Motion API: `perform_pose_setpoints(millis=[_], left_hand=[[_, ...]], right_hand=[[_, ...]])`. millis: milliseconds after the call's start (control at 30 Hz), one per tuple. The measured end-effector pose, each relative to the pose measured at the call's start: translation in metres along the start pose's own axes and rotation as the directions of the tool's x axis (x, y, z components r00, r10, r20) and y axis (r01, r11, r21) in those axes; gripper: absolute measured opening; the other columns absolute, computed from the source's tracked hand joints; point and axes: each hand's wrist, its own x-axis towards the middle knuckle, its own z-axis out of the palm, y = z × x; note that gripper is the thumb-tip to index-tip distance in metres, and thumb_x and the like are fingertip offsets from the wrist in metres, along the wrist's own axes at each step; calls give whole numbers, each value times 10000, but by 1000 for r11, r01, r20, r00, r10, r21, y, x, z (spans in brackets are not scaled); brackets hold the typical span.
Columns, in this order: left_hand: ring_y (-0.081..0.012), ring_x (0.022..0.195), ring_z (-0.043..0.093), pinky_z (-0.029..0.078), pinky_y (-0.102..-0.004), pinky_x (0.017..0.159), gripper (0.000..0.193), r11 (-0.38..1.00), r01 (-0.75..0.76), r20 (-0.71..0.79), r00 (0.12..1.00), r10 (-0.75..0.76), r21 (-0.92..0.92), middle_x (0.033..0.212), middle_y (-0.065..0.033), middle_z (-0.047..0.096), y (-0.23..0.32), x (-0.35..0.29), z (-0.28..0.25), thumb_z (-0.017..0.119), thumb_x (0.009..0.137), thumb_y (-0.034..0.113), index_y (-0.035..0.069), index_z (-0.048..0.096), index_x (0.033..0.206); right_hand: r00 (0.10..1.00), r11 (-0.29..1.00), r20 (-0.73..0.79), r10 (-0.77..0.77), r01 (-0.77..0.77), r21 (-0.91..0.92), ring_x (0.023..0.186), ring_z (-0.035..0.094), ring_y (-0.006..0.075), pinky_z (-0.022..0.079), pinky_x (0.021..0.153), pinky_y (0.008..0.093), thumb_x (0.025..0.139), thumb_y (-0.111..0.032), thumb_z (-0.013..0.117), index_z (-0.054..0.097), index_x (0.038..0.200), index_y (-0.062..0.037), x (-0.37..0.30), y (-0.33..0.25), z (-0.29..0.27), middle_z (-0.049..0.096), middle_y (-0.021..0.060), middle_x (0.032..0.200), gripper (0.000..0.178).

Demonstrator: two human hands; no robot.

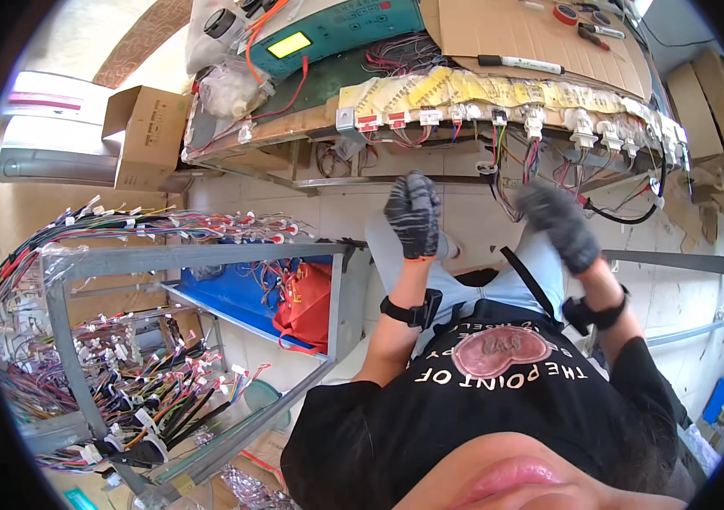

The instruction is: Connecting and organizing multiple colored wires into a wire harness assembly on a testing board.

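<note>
My left hand (pixel 413 215), in a dark grey knit glove, is raised over my left knee, in front of the bench. Its fingers are curled together, and whatever they may hold is hidden. Smeared by motion, my gloved right hand (pixel 559 223) is close to wires hanging below the bench edge; its fingers cannot be made out. Along that edge runs a row of plug connectors, among them a white connector (pixel 582 129) and a red-and-white one (pixel 397 121). A bundle of coloured wires (pixel 532 160) hangs from the row near my right hand.
On the bench sit a teal tester box (pixel 336 38) with a lit yellow screen, a cardboard sheet (pixel 498 34) and a black-and-white marker (pixel 521 64). To my left, a grey metal rack (pixel 183 259) carries wire harnesses (pixel 149 223) and a red bag (pixel 304 302). A cardboard box (pixel 153 136) stands behind it.
</note>
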Motion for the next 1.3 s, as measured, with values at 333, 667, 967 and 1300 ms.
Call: perform_pose_setpoints(millis=[333,667,967,1300], left_hand=[[-68,401,405,305,-207,362,269,999,-21,-99,995,24,27,528,15,468,-5,-4,-42,493,912,243,67,542,715],[-72,439,435,339,-215,395,243,996,72,1,997,-72,49,575,-13,519,-7,24,-45,519,902,243,40,586,786],[-82,586,475,386,-229,503,155,954,-33,259,965,-47,297,707,-25,557,13,85,-12,545,877,162,18,598,893],[-103,661,501,409,-251,575,152,934,-29,184,982,-39,355,775,-56,606,12,92,-6,493,894,66,-6,616,947]], right_hand=[[985,770,-105,135,-37,637,482,387,75,298,429,219,856,-183,591,521,871,-176,113,52,146,430,-47,625,72],[898,956,-436,-62,179,233,601,513,181,426,531,300,783,-64,580,577,956,-84,140,62,151,539,46,698,174],[904,822,-427,-30,265,504,640,569,131,437,511,259,828,-194,613,610,940,-92,141,61,158,623,26,810,151],[889,817,-454,-51,299,493,658,539,109,431,592,241,828,-116,597,618,855,-34,140,51,162,609,27,771,89]])
